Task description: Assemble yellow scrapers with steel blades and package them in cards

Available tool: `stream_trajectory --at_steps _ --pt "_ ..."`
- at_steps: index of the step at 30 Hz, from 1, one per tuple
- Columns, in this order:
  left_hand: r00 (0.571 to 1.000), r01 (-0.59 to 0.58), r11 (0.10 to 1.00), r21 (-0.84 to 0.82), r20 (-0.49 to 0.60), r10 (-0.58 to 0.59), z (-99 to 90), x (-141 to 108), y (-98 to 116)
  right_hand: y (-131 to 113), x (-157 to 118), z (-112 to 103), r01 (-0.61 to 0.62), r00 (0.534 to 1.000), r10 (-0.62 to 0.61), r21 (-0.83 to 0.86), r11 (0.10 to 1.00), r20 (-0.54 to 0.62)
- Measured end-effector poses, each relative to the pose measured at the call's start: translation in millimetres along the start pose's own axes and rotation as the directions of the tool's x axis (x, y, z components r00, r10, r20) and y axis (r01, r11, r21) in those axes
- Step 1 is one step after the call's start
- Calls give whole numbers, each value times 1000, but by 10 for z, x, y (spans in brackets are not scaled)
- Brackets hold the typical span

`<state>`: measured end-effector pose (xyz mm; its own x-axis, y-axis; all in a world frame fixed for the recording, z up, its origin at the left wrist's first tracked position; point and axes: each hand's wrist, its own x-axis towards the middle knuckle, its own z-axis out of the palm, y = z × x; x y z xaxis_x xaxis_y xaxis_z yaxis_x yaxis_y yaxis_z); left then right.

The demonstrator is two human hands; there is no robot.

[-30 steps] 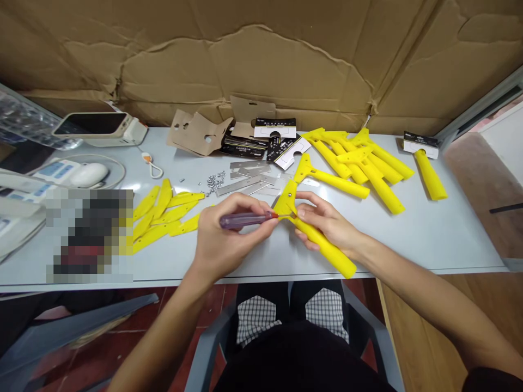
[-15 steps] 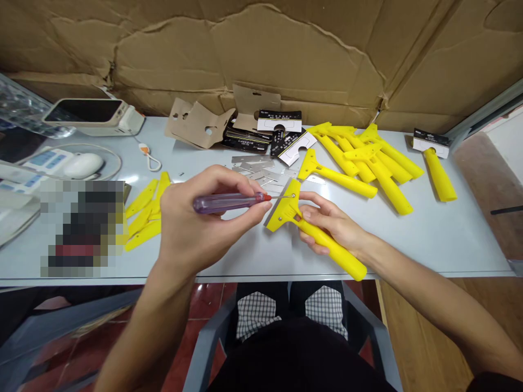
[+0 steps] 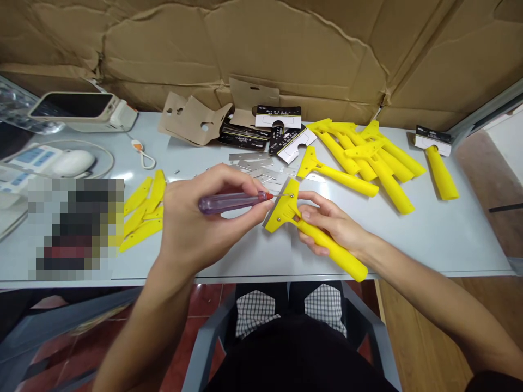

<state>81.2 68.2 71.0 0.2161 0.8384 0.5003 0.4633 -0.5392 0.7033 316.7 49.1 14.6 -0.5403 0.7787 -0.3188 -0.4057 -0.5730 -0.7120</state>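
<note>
My left hand (image 3: 200, 223) is closed on a screwdriver (image 3: 229, 203) with a clear purple handle and a red collar. Its thin shaft points right, with the tip at the upper screw (image 3: 291, 195) on the head of a yellow scraper (image 3: 335, 250). A second screw (image 3: 279, 219) sits lower on that head, and a metal blade runs along its left edge. The scraper's handle is gripped by my right hand (image 3: 330, 223), thumb on top, and slants down to the right. Loose metal blades (image 3: 257, 163) lie just beyond my left hand.
Several yellow scrapers (image 3: 368, 152) are piled at the back right, and one handle (image 3: 442, 171) carries a card. Black-and-white cards (image 3: 278, 117) and brown cardboard (image 3: 192, 117) stand at the back. Yellow flat pieces (image 3: 141, 218) lie left, near a phone (image 3: 73, 105) and cable.
The view has shifted slightly. The screwdriver's handle sits a little further right and looks slightly turned; its tip remains at the upper screw. Both hands keep their holds.
</note>
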Motion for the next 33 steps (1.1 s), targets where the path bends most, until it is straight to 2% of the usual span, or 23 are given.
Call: stream_trajectory --at_steps 15,20,25,33 --pt "1000 9 999 36 8 -9 -35 -7 8 -7 -2 10 0 1000 0 0 1000 -6" --pt "1000 11 996 91 27 -13 -30 4 46 16 -11 20 34 999 -36 -52 998 -23" --pt "997 -29 993 116 77 20 -47 59 39 10 -20 40 50 997 -55 -77 996 -62" --pt "965 -48 998 -29 255 54 -124 206 -10 -38 -13 8 -8 998 6 -25 1000 -59"
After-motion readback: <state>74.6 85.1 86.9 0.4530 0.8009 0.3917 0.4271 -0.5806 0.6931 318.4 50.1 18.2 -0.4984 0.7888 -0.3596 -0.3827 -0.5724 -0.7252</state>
